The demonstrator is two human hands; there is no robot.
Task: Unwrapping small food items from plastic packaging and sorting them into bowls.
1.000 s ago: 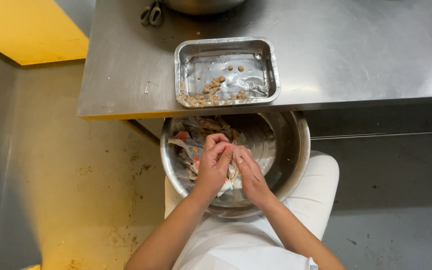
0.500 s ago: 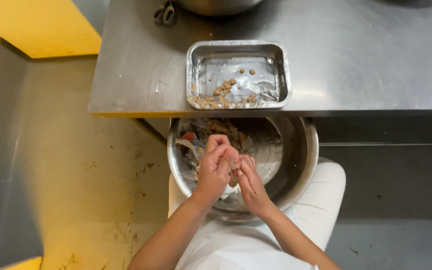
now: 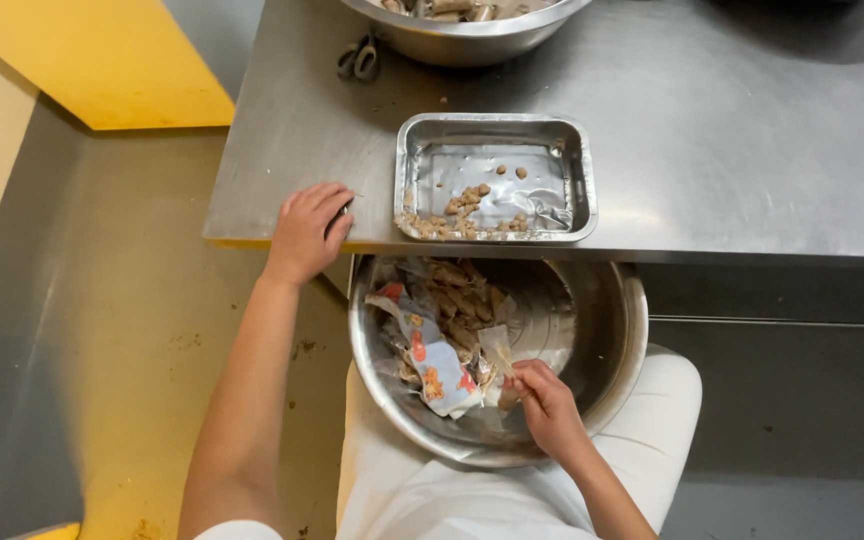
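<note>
A large steel bowl rests on my lap, holding torn printed wrappers and brown scraps. My right hand is inside the bowl, fingers pinched on a small brown piece beside a clear wrapper. My left hand lies on the front edge of the steel table, fingers curled over something small and dark that I cannot make out. A rectangular foil tray with several small brown nuggets sits on the table just above the bowl.
A second big steel bowl with food stands at the table's far edge, with scissors left of it. A yellow surface is at the upper left. The grey, stained floor lies to my left.
My left hand has left the bowl and moved up and left onto the table edge. My right hand stays in the bowl. The camera has moved closer to the table.
</note>
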